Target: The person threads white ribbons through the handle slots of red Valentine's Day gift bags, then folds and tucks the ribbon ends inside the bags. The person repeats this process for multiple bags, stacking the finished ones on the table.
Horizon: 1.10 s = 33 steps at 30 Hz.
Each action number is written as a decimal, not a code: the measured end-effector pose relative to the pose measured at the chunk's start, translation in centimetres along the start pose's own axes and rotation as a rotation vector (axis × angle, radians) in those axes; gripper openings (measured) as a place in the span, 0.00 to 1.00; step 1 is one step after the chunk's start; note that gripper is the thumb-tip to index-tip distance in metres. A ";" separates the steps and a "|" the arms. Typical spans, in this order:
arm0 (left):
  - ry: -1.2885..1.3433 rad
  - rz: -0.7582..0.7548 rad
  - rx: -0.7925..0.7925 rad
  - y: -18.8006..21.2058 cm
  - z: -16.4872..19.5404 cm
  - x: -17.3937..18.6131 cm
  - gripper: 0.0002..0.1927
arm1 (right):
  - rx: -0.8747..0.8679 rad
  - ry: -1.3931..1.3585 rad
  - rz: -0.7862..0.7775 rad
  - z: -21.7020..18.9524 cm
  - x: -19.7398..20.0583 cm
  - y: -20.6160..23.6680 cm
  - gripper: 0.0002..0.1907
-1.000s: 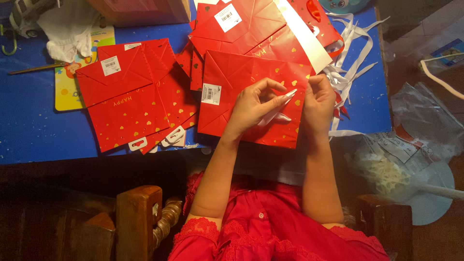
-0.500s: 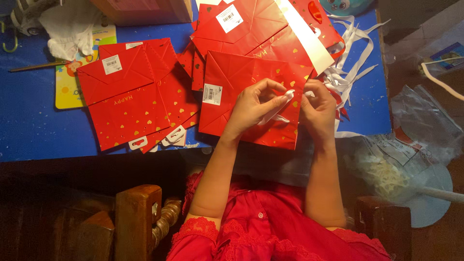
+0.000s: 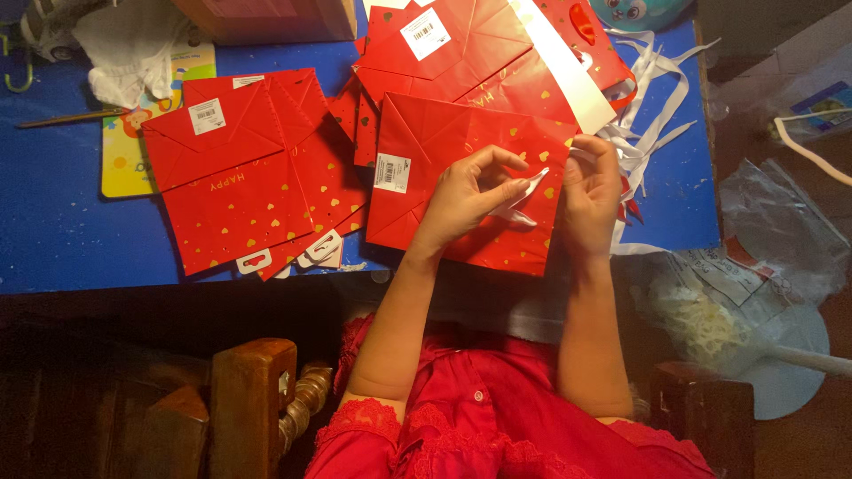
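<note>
Blue table [image 3: 53,231]: hands pinch white ribbon [image 3: 531,188] over red bag [image 3: 444,151].

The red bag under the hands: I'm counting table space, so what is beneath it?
The flat red bag lies on the blue table, its near edge overhanging; its top left corner overlaps other red bags. Anything else beneath it is covered.

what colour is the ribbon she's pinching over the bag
White ribbon, over a red flat gift bag with gold hearts; head view.
</note>
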<state>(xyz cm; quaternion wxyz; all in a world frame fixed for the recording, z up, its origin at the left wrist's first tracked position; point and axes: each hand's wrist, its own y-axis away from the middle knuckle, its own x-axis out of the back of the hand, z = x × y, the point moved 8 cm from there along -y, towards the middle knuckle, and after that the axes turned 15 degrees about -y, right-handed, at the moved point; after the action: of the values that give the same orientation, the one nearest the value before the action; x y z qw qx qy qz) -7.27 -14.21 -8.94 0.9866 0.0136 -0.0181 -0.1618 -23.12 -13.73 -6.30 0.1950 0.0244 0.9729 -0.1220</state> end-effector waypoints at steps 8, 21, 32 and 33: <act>0.102 -0.024 0.043 0.0 -0.7 -0.4 0.11 | -0.093 0.049 -0.152 -0.5 -0.5 0.6 0.07; -0.003 -0.007 0.010 0.3 -0.2 -0.1 0.11 | 0.025 -0.220 0.004 0.0 0.2 0.4 0.11; -0.153 0.040 0.023 0.4 0.6 0.4 0.14 | -0.095 -0.236 -0.097 0.6 0.2 0.9 0.24; -0.171 0.040 0.051 0.4 0.5 0.4 0.15 | -0.085 -0.229 -0.112 0.7 0.2 0.9 0.23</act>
<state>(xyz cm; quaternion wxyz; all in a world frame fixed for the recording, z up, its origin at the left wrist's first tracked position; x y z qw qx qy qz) -6.76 -13.98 -8.41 0.9837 0.0246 -0.1067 -0.1423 -22.97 -13.01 -7.21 0.2986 -0.0525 0.9484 -0.0935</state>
